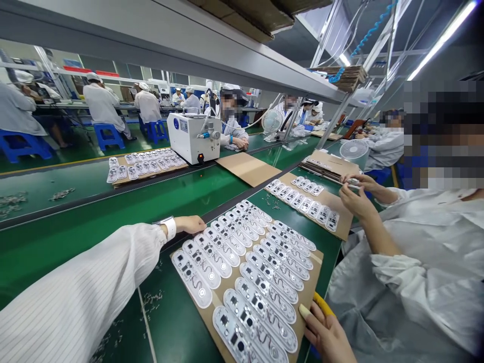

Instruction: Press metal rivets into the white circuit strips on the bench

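Observation:
A brown cardboard sheet (315,262) lies on the green bench in front of me. It carries several rows of white oblong plastic parts (260,267) with small circuit pieces in them. My left hand (191,223), on a white-sleeved arm with a wristband, is curled at the sheet's far left corner and touches its edge. My right hand (327,335) is at the near right edge of the sheet, thumb against the cardboard. Its fingers are closed round a yellow object (323,304) that only partly shows.
A co-worker in white sits close on my right, both hands (355,194) on a small part above a second sheet of parts (336,229). A green conveyor belt (94,212) runs left, with a white machine (194,136), a bare cardboard piece (247,168) and another loaded sheet (145,164) beyond it.

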The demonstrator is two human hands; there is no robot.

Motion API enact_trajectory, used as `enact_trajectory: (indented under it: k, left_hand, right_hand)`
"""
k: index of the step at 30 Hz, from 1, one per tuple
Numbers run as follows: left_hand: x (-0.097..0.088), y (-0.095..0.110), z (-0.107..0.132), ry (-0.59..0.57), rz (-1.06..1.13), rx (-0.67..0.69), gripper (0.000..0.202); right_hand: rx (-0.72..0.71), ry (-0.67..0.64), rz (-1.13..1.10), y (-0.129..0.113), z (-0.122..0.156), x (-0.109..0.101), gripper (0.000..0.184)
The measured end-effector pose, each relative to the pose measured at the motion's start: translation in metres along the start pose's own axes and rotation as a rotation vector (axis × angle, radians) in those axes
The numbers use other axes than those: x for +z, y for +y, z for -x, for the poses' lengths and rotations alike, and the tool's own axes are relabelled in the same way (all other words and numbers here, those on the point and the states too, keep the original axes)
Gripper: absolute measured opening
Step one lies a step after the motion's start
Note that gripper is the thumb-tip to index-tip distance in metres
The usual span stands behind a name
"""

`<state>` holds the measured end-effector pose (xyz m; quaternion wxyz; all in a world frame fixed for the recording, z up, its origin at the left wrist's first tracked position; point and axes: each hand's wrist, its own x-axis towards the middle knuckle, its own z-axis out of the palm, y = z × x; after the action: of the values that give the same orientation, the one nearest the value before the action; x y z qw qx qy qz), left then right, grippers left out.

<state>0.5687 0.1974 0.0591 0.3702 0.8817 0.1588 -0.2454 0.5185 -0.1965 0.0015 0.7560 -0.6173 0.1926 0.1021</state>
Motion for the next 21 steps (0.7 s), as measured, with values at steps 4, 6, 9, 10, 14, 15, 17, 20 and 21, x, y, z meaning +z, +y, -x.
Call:
enact_trajectory:
  k: [4,6,9,10,14,15,17,20,21]
  left_hand:
    - [0.004,-0.007,0.008,-0.020,0.122,0.039,0.024]
    - [0.005,-0.010,0.014,-0.035,0.184,0.049,0.025]
    - [0.006,-0.015,0.023,-0.060,0.269,0.056,0.025]
    - [0.006,-0.016,0.026,-0.066,0.297,0.058,0.025]
    - [0.007,-0.021,0.035,-0.068,0.405,0.070,0.023]
    - [0.007,-0.023,0.037,-0.065,0.433,0.074,0.023]
    - [0.008,-0.025,0.042,-0.056,0.489,0.082,0.023]
    - [0.008,-0.029,0.055,-0.042,0.568,0.084,0.026]
    - [0.008,-0.029,0.061,-0.034,0.590,0.083,0.027]
  right_hand:
    - [0.015,0.020,0.000,-0.004,-0.004,-0.004,0.068]
    - [0.051,-0.005,0.009,-0.010,-0.003,-0.006,0.068]
    - [0.046,-0.044,0.001,-0.016,-0.002,-0.005,0.068]
    - [0.031,-0.042,-0.004,-0.017,-0.002,-0.003,0.069]
    - [-0.020,-0.053,-0.009,-0.022,0.000,0.006,0.077]
    - [-0.029,-0.053,-0.007,-0.024,0.002,0.008,0.079]
    - [-0.047,-0.043,-0.005,-0.032,0.004,0.012,0.079]
    - [-0.061,-0.087,-0.005,-0.050,0.005,0.017,0.070]
    - [-0.056,-0.119,-0.003,-0.056,0.003,0.018,0.066]
